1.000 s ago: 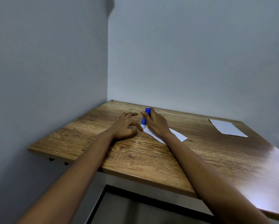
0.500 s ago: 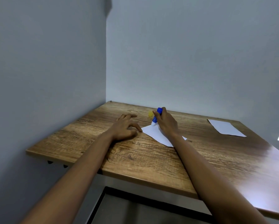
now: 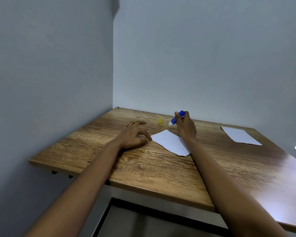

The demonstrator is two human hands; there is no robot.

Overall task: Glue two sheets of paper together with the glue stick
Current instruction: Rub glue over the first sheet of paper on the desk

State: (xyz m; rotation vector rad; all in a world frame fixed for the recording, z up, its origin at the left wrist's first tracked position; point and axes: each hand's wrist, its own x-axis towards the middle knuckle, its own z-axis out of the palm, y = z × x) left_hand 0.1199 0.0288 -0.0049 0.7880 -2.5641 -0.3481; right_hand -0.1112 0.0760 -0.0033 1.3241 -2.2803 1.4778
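My left hand [image 3: 132,136] rests spread, palm down and empty, on the bench [image 3: 161,170], its fingertips at the left corner of the near sheet of paper [image 3: 169,142]. My right hand [image 3: 185,126] is closed around the blue glue stick [image 3: 176,118], held in the air just beyond that sheet's far edge, white tip angled down and left. The small yellow cap [image 3: 160,120] stands on the bench beyond the near sheet, left of the stick. The second sheet [image 3: 239,137] lies flat well to the right of the near one.

To do the gluing well, I judge I should pin the near sheet at its corner, lower the tip, and stroke evenly with light pressure out to the edges, since thin paper wrinkles and slides easily. Both sheets are plain white, flat rectangles; the bench is smooth wood-grain laminate, slightly glossy; the stick is a slim plastic cylinder.
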